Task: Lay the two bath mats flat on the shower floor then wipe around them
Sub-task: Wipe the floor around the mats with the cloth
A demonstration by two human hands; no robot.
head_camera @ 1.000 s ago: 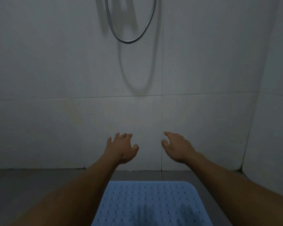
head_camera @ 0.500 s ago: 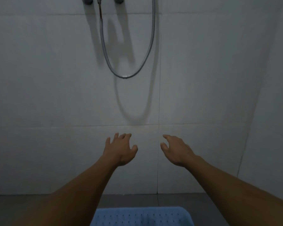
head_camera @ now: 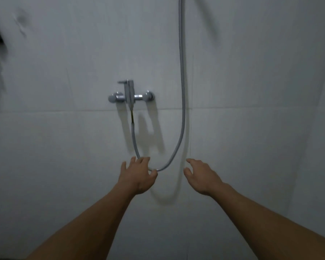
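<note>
A: Entry, head view. Surface in front?

B: White tiled wall fills the frame, large tiles with thin grout lines, one horizontal joint above both grips and one vertical joint between them, nearer the right. Lighting dim, bluish cast. A dark patch sits at the far upper left edge, well away from the left grip; cannot tell what it is.

A: Fixtures?

B: Chrome shower mixer mounted on the wall, above the left grip and slightly to its left. A metal shower hose drops from the mixer, loops just above and beside the left grip, then climbs out of frame above the gap between the grips. Hose and mixer throw soft shadows on the tiles.

A: Left grip?

B: Raised toward the wall, fingers spread and relaxed, holding nothing. Fingertips overlap the bottom of the hose loop in the picture; contact cannot be confirmed.

A: Right grip?

B: Same height, well apart from the left one, fingers loosely extended with the thumb out, holding nothing. It lies just right of the hose loop and the vertical joint.

A: The bath mats, the shower floor?

B: Neither in frame; both bare forearms run down out of the bottom edge.
</note>
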